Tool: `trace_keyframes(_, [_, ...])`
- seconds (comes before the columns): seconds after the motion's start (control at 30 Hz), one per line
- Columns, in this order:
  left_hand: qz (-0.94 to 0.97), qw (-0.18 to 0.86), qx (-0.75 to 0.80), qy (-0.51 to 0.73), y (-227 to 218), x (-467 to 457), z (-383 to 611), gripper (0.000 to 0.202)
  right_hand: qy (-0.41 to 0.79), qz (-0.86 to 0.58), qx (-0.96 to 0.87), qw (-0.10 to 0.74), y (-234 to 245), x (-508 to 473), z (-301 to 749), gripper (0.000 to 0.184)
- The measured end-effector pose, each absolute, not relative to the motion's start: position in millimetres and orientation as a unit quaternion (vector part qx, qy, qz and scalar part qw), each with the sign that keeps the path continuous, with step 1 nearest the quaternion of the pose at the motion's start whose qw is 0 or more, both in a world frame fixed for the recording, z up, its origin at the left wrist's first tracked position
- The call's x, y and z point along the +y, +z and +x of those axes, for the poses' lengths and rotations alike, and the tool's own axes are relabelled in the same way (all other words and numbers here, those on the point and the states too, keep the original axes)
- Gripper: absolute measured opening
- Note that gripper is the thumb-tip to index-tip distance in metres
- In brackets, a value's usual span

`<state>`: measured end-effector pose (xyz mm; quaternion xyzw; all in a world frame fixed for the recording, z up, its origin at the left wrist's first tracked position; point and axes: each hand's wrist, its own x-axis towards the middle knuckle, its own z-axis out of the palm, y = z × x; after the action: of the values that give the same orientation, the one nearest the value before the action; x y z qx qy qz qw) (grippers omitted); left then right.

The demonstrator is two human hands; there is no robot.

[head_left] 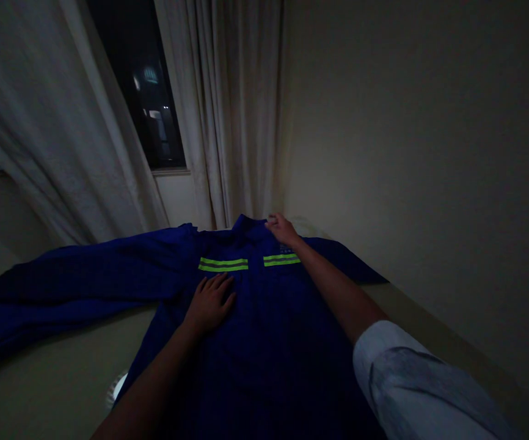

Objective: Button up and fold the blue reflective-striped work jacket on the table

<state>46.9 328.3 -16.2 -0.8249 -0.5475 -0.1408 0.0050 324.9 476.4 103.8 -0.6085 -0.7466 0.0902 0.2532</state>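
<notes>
A dark blue work jacket (pixel 269 342) with yellow-green reflective stripes (pixel 223 264) lies spread front-up on a pale table (pixel 58 379). One long sleeve (pixel 72 287) stretches out to the left. My left hand (pixel 210 300) rests flat on the jacket's chest just below the left stripe, fingers stretched out. My right hand (pixel 281 228) reaches farther and lies at the collar (pixel 248 225), fingers curled over the fabric edge. My right forearm crosses the jacket, its pale sleeve pushed up near the frame's bottom right.
Pale curtains (pixel 228 110) hang behind the table on both sides of a dark window (pixel 145 85). A plain wall (pixel 420 153) runs along the table's right side. A small pale round object (pixel 115 389) peeks out by the jacket's left hem.
</notes>
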Motion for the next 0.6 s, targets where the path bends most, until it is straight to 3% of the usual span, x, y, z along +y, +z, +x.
trace_keyframes(0.2, [-0.825,0.018,-0.554,-0.113,-8.8,327.7,47.9,0.061,0.105,-0.689,-0.706,0.125,32.9,428.8,256.4,0.078])
trace_keyframes(0.4, [-0.817,0.054,-0.567,-0.094,21.9,356.5,71.0,0.039,0.065,-0.722,-0.681,0.104,33.9,446.0,237.9,0.05])
trace_keyframes(0.6, [-0.792,0.067,-0.586,-0.155,-0.9,378.0,81.1,0.055,0.047,-0.708,-0.697,0.106,28.1,468.1,239.7,0.039])
